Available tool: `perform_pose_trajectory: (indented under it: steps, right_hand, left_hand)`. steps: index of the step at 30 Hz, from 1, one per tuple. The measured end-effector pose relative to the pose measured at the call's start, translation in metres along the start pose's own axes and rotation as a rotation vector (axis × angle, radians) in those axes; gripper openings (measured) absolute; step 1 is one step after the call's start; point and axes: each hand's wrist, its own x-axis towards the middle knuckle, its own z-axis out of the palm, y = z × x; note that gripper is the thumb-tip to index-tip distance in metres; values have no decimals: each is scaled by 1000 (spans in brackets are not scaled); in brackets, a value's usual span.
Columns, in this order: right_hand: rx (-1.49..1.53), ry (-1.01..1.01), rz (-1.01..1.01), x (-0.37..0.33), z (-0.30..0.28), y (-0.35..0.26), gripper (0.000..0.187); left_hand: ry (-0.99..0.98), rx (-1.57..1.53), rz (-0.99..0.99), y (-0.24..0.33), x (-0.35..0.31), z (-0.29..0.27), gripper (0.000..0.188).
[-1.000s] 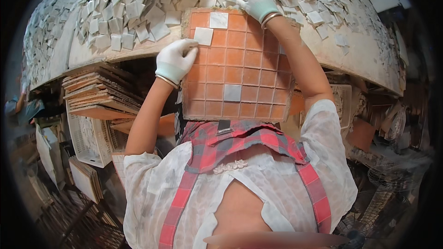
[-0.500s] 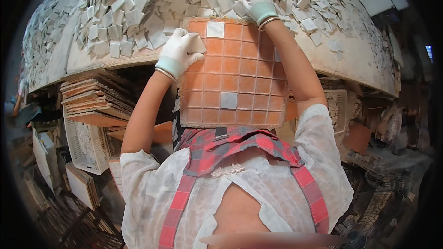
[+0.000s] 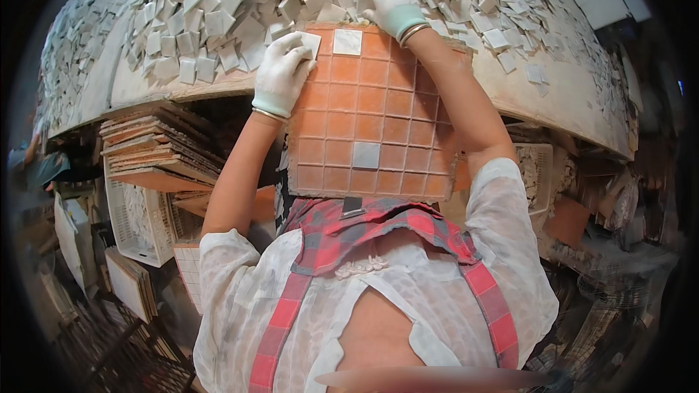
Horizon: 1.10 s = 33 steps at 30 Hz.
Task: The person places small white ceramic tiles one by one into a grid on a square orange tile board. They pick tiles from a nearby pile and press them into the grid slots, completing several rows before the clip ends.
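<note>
Hands (image 3: 282,73) — orange grid tray (image 3: 368,113) edge

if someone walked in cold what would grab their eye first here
Most likely the orange grid tray at the centre, propped at the table's edge, nearly all its square cells bare, with only a few pale tiles set in. Both white-gloved hands work at its top: the left hand presses a pale tile at the upper left corner, the right hand reaches into the heap. That heap of loose pale square tiles covers the whole table behind.
</note>
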Motion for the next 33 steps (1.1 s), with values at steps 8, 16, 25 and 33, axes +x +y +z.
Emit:
perform_pose_trajectory:
  steps: [8, 16, 25, 33]
  right_hand:
    - [706, -17, 145, -23, -28, 40, 22]
    - [642, -75, -32, -64, -17, 18, 19]
    - [453, -28, 214, -5, -28, 28, 34]
    - [186, -178, 180, 17, -3, 12, 50]
  left_hand:
    - [10, -30, -30, -15, -1, 2, 21]
    - [0, -56, 141, -11, 16, 11, 14]
    - [-23, -63, 116, -12, 10, 18, 18]
    - [5, -70, 86, -8, 11, 16, 15]
